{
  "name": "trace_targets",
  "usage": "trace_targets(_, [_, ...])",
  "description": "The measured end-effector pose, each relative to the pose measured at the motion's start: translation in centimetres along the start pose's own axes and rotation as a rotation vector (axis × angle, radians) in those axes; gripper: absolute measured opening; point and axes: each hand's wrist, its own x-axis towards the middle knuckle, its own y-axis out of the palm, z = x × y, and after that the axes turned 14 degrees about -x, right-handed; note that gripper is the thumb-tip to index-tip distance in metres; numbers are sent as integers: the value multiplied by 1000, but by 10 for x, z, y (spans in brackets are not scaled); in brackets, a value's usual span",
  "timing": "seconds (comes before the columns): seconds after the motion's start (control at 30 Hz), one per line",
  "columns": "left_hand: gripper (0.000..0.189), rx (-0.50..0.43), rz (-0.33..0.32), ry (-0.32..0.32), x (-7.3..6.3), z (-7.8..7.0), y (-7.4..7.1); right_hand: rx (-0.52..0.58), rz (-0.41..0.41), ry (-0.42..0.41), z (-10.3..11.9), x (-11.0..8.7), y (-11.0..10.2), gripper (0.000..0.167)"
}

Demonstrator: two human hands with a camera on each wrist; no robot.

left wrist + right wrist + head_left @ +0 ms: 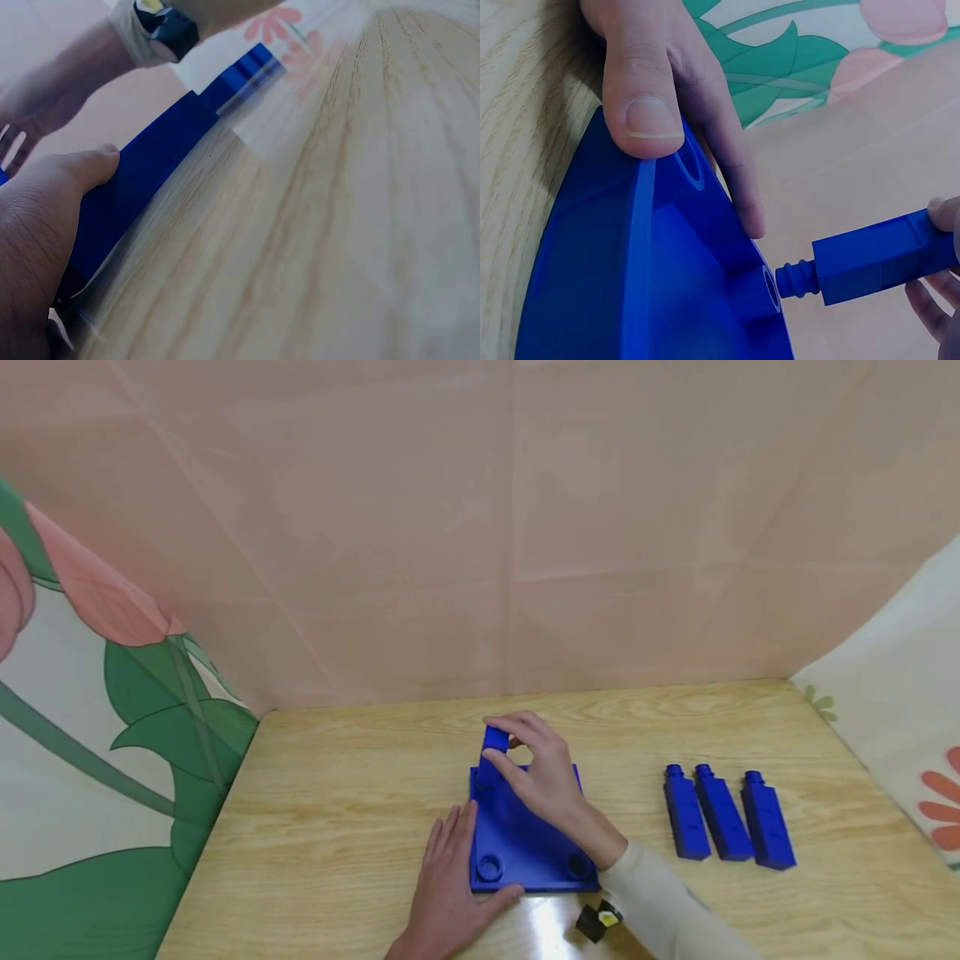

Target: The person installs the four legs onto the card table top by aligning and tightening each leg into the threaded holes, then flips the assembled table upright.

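A square blue tabletop panel (528,831) lies underside up, with a raised rim and round corner sockets. At its far left corner my right hand (551,777) pinches a blue table leg (493,756) between thumb and fingers. In the right wrist view the leg's threaded end (797,278) points into the mouth of a corner socket (772,289), right at its rim. My left hand (447,885) rests along the panel's left edge with straight fingers, its thumb (649,120) pressed against the front rim.
Three more blue legs (723,817) lie side by side on the wooden table (337,827), right of the panel, threaded ends away from me. A black device (598,921) is on the right wrist. A pink cloth (390,568) hangs behind the table, with flowered cloths at both sides.
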Motion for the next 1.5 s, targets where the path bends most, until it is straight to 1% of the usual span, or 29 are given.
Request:
trace_targets(0.17, [122, -27, 35, -46, 2, 0, 0, -13, 38, -24, -3, -1, 1, 43])
trace_targets(0.5, [124, -18, 47, -59, 1, 1, 1, -52, 143, 1, -6, 2, 3, 41])
trace_targets(0.77, [123, -23, 30, -35, 2, 1, 2, -61, 212, 9, -6, 3, 6, 47])
trace_targets(0.97, [123, -20, 23, -27, 2, 1, 2, -40, 252, 14, -8, 4, 2, 40])
trace_targets(1.07, [122, -19, 20, -23, 1, 1, 2, -23, 270, 2, -11, 6, -2, 36])
trace_targets(1.27, [121, -10, 1, 13, 0, 1, 2, 8, 291, -40, -14, 11, -10, 38])
trace_targets(1.37, [121, -14, -2, 18, 0, 1, 2, -5, 299, -24, -15, 10, -9, 36])
trace_targets(1.5, [122, -29, 16, -10, 1, 0, 2, -43, 294, 30, -14, 8, -7, 33])
